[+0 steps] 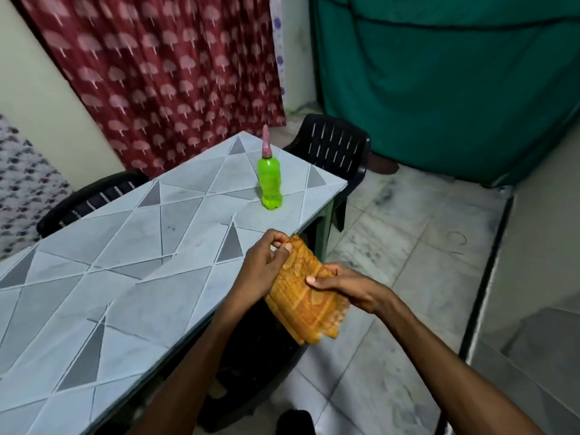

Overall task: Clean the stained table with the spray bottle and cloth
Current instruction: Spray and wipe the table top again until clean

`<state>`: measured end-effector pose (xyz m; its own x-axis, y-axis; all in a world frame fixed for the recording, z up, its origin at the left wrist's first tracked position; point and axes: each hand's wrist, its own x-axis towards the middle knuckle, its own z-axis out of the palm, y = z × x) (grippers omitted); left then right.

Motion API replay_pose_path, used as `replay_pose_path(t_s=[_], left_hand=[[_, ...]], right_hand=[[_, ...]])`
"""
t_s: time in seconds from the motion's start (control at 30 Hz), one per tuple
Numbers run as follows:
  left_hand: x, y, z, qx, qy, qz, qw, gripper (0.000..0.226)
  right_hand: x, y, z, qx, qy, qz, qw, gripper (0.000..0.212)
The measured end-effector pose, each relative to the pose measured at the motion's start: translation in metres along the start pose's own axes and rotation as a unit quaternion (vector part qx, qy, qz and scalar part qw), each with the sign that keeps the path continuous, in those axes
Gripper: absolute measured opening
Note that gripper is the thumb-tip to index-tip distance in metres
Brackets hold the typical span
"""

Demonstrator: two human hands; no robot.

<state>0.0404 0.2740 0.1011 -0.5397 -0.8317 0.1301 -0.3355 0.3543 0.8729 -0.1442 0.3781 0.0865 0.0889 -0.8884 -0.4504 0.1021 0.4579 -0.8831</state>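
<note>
Orange cloth sits gripped in the left hand and right hand. Green spray bottle stands upright on the counter ahead, nearer the left hand.

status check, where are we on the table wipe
Left grip and right grip both pinch the orange cloth, beside the table edge. Spray bottle upright at far end, untouched. Path to it clear.
</note>
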Motion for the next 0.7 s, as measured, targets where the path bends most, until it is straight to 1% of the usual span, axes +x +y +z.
replay_pose_path(t_s=[0.1,0.2,0.3,0.37,0.43,0.5,0.6,0.7], left_hand=[[0.044,0.007,0.014,-0.017,0.006,-0.017,1.0,0.012],[0.087,0.002,0.027,-0.027,0.012,-0.063,0.998,0.023],[0.131,-0.01,0.04,-0.06,0.004,-0.105,0.993,0.013],[0.158,-0.019,0.046,-0.071,0.016,-0.117,0.99,0.011],[0.185,-0.032,0.049,-0.101,0.046,-0.144,0.983,0.008],[0.208,-0.047,0.048,-0.122,0.099,-0.168,0.973,0.009],[0.237,-0.065,0.041,-0.09,0.182,-0.199,0.959,0.035],[0.262,-0.084,0.033,-0.066,0.224,-0.217,0.948,0.052]], right_hand=[[0.012,-0.017,-0.03,0.04,0.014,-0.031,0.999,0.017],[0.028,-0.032,-0.058,0.062,0.031,-0.051,0.996,0.02],[0.053,-0.05,-0.092,0.062,0.039,-0.058,0.996,0.027],[0.074,-0.065,-0.115,0.061,0.048,-0.063,0.995,0.031],[0.098,-0.079,-0.135,0.07,0.064,-0.067,0.993,0.031],[0.123,-0.093,-0.152,0.096,0.092,-0.067,0.989,0.03],[0.157,-0.111,-0.172,0.126,0.129,-0.066,0.981,0.024],[0.188,-0.126,-0.187,0.159,0.147,-0.051,0.975,0.024]])
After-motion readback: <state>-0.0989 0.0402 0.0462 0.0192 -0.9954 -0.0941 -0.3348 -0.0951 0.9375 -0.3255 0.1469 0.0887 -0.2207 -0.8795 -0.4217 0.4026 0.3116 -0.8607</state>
